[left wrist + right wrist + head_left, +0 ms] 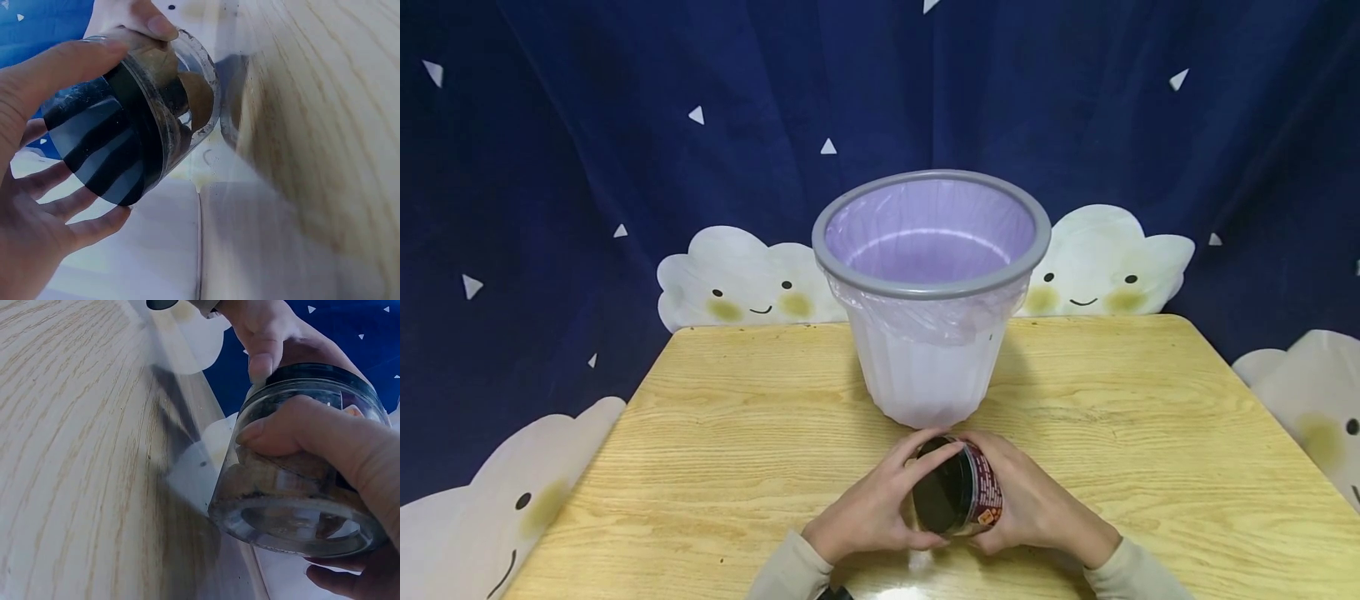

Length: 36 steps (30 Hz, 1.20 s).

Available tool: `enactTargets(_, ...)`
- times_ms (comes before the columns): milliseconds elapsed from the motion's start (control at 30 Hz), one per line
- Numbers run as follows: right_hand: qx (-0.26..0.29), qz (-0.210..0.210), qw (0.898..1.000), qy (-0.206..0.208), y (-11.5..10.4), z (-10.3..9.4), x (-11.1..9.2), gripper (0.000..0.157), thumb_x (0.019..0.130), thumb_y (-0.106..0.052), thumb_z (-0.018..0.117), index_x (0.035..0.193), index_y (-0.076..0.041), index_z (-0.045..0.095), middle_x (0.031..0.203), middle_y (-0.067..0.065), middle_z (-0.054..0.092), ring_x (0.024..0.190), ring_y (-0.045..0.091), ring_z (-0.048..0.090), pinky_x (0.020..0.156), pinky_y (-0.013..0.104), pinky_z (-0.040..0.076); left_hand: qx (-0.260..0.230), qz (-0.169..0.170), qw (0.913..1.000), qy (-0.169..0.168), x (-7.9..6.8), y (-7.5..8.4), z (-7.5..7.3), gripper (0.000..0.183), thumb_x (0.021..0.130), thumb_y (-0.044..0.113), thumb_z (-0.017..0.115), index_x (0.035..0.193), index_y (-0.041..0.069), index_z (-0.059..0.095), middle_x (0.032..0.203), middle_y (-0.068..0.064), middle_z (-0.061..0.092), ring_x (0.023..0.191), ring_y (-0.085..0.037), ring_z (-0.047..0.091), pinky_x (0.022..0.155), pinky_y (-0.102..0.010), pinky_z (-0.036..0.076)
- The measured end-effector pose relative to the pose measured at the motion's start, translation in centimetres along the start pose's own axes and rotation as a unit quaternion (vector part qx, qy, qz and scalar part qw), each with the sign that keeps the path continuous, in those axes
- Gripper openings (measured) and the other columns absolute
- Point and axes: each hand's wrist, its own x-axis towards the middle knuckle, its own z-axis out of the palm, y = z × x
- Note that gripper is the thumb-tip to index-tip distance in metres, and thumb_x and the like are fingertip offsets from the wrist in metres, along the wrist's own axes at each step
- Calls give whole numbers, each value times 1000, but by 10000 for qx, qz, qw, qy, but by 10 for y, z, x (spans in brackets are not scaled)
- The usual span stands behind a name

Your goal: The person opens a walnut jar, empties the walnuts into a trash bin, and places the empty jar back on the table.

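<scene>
Two bare hands clamped on one jar (987, 510) in the head view: left hand (876, 504) with thumb and fingers curled round the dark lid (942, 498), right hand (1037, 504) wrapped round the body beside the dark red printed label (986, 483). Tipped over, lid toward the left edge of the table (722, 467), about midway between left and right edges and well in front of the far one; just behind, nearer the far edge, a lined bin (932, 292) with a grey rim. Hard to tell from here whether touching the table or held just above. In the left wrist view, fingers (97, 229) spread around the lid's edge, and brown pieces (199, 100) visible through the clear wall; probably stiff, smooth all over and so rather slippery, with a loose load likely to shift inside during tilting. In the right wrist view, thumb (294, 432) laid across the clear side, other fingertips below, near the thick base (294, 542), left hand beyond at the lid. By the look of that base, likely glass, though impossible to be certain; if so, somewhat heavy for the size, unyielding, and fragile against a hard table. Best taken by the middle of the wall, with thumb and fingers on opposite sides, and steadied by the lid's rim; less wise to trust the lid alone, or to pinch at the rounded lower edge, for want of purchase
</scene>
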Motion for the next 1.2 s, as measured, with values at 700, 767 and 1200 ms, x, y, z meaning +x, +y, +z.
enactTargets(700,-17,23,10000,-22,-1,0,-1,108,40,-31,91,135,-9,46,128,-6,53,111,13,54,91,39,52,-70,-95,9999,9,-2,2,1,103,68,35,88,152,23,29,152,-10,28,137,-22,33,107,-38,40)
enactTargets(767,-7,30,10000,-33,-1,0,-2,108,40,-32,91,136,-9,46,128,-5,53,111,13,54,92,39,52,-55,-84,9999,5,-2,1,1,103,68,34,88,152,22,29,152,-10,28,137,-22,33,107,-38,40)
enactTargets(1200,-107,-23,9999,-20,-1,0,-3,109,40,-33,91,136,-10,45,128,-4,53,112,15,54,92,40,52,136,47,9999,-42,-2,2,-1,107,66,30,90,152,20,27,152,-10,28,137,-22,32,106,-36,41)
